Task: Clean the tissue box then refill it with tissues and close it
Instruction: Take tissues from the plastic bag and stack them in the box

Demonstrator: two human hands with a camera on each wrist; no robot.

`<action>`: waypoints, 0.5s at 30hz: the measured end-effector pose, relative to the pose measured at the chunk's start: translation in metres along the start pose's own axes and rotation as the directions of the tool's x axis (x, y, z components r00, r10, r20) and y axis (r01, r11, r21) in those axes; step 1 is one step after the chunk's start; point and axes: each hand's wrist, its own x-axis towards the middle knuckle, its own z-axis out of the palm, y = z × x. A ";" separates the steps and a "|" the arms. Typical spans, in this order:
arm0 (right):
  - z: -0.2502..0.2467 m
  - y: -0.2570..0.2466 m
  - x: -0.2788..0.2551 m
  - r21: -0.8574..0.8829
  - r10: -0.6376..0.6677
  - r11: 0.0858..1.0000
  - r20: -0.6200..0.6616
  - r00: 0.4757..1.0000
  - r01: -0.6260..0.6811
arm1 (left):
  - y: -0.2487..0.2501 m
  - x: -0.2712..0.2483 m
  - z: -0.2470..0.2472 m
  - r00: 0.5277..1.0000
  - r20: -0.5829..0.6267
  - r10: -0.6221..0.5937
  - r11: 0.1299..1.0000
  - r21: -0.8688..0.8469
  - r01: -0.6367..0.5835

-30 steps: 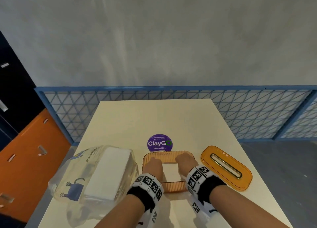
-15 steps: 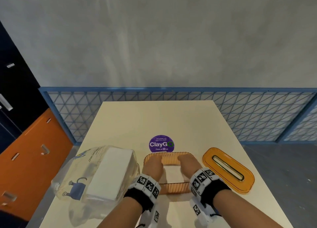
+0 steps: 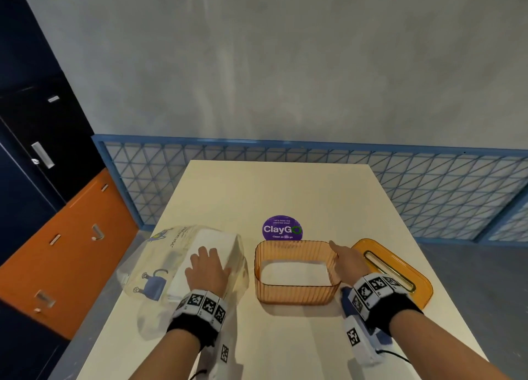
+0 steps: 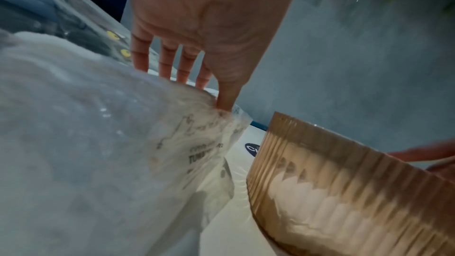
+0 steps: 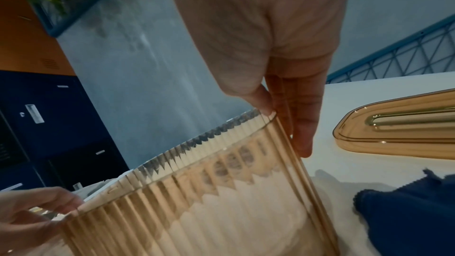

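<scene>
The ribbed orange tissue box (image 3: pixel 294 294) (image 4: pixel 344 192) (image 5: pixel 197 201) stands open in the middle of the table with a low stack of white tissues (image 3: pixel 294 274) inside. Its orange lid (image 3: pixel 380 251) (image 5: pixel 393 135) lies flat to the right. A clear plastic pack of tissues (image 3: pixel 160 265) (image 4: pixel 86 143) lies to the left. My left hand (image 3: pixel 207 268) (image 4: pixel 187 77) rests flat on the pack with straight fingers. My right hand (image 3: pixel 344 261) (image 5: pixel 285 130) is at the box's right wall, thumb on the rim, straight fingers along the outside.
A dark blue cloth (image 3: pixel 347 302) (image 5: pixel 406 211) lies under my right wrist, between box and lid. A purple round sticker (image 3: pixel 282 228) sits behind the box on the cream table (image 3: pixel 271 191). Orange and dark cabinets (image 3: pixel 57 251) stand left; a blue lattice fence (image 3: pixel 428 185) runs behind.
Both hands have come out of the box. The left went left onto the tissue pack; the right went to the box's right wall. The head view shifted slightly.
</scene>
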 end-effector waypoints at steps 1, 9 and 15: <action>0.000 0.000 0.000 0.009 0.008 1.000 0.002 1.000 -0.008 | -0.002 0.000 0.000 1.000 -0.004 0.003 1.000 -0.003 -0.003; -0.001 -0.002 -0.001 -0.017 0.016 1.000 0.022 1.000 -0.016 | -0.006 -0.001 -0.010 1.000 0.015 0.019 0.997 -0.070 -0.018; -0.001 -0.004 -0.001 -0.060 0.020 0.998 0.043 0.999 -0.018 | 0.004 -0.004 -0.005 0.998 0.043 0.052 0.993 0.102 -0.056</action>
